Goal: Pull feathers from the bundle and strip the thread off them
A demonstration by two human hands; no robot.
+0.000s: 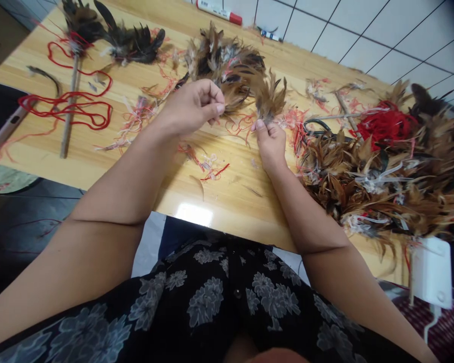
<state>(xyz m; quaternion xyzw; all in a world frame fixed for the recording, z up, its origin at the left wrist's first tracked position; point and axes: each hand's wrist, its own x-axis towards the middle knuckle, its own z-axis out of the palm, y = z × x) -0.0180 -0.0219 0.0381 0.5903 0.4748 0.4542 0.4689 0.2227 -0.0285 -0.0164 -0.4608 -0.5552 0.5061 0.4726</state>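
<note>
My right hand [271, 141] is closed, thumb against fingers, around the base of a small bunch of brown feathers [271, 98] that fans upward. My left hand [192, 106] is pinched shut to its left, a little higher over the table. Brown feather tips [235, 96] show just beside the left fingertips; whether they are in the pinch or lie behind it, I cannot tell. Beyond both hands lies a pile of brown and dark feather bunches [212, 53]. Pink and red thread scraps [242, 123] are scattered between the hands.
A large heap of brown feather bunches [344, 176] covers the right side, with red feathers [388, 126] and black-handled scissors [318, 126]. At left lie a feather-topped stick [70, 111], red cord [94, 113] and a phone [3, 116]. A red-capped marker [219, 12] lies by the tiled wall.
</note>
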